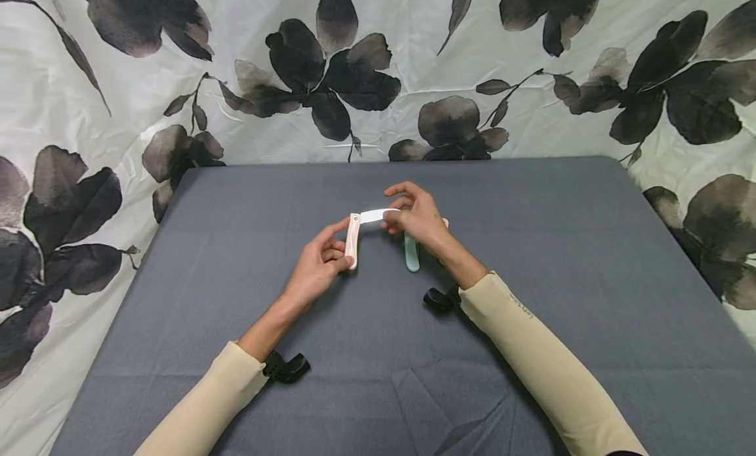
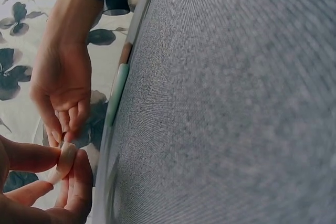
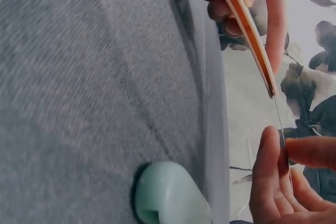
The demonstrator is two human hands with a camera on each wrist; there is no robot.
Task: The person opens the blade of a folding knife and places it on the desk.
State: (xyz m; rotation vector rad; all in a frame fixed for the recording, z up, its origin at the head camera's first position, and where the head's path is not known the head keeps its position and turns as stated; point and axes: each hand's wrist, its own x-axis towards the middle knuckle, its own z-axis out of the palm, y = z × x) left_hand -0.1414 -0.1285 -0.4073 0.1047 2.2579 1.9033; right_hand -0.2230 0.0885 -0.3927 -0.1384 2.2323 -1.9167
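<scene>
A folding knife with a pale pink handle is held above the table with its blade swung out at an angle. My left hand grips the handle between thumb and fingers. With thumb and fingertips my right hand pinches the flat of the blade, which hides its tip. In the right wrist view the slot of the handle looks orange inside, and the thin blade runs from it into the right fingers. A mint-green handle lies on the table beneath the right hand, partly covered by it.
A grey cloth covers the table, creased near the front. Behind the table's far edge hangs a white curtain with dark flowers. A small pale end of something shows beside the right wrist. Each wrist bears a black camera mount.
</scene>
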